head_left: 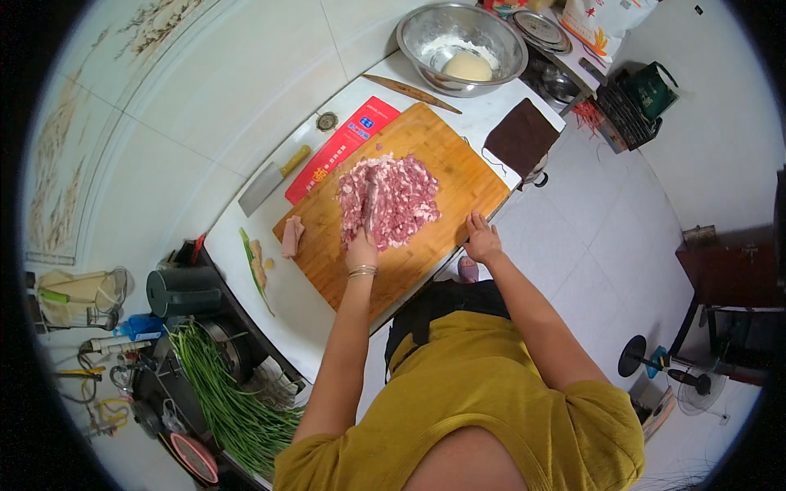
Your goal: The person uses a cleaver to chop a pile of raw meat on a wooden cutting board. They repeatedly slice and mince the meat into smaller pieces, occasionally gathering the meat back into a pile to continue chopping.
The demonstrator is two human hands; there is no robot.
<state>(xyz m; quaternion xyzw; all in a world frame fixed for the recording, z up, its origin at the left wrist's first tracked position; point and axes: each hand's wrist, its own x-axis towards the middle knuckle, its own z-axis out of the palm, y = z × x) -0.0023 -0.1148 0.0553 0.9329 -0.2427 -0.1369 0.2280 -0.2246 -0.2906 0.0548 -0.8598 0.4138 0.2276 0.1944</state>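
Note:
A spread of chopped pink meat with white fat (413, 200) covers the middle of a wooden cutting board (467, 176). My left hand (361, 248), with bangles at the wrist, is closed round the handle end of a knife. That knife (373, 200) shows nearly edge-on, its blade standing in the meat. My right hand (481, 237) lies with fingers apart on the board's right edge, holding nothing. At the board's left corner sits a pale pink slab of meat or skin (292, 236). Ginger (257, 260) and a green onion (251, 255) lie on the white counter beside it.
A yellow-handled cleaver (274, 180) and a red packet (344, 147) lie beyond the board. Behind stand a wooden rolling pin (412, 92) and a steel bowl (417, 61) with dough (467, 67). A dark cloth (521, 135) is at right, long green stalks (233, 401) at lower left.

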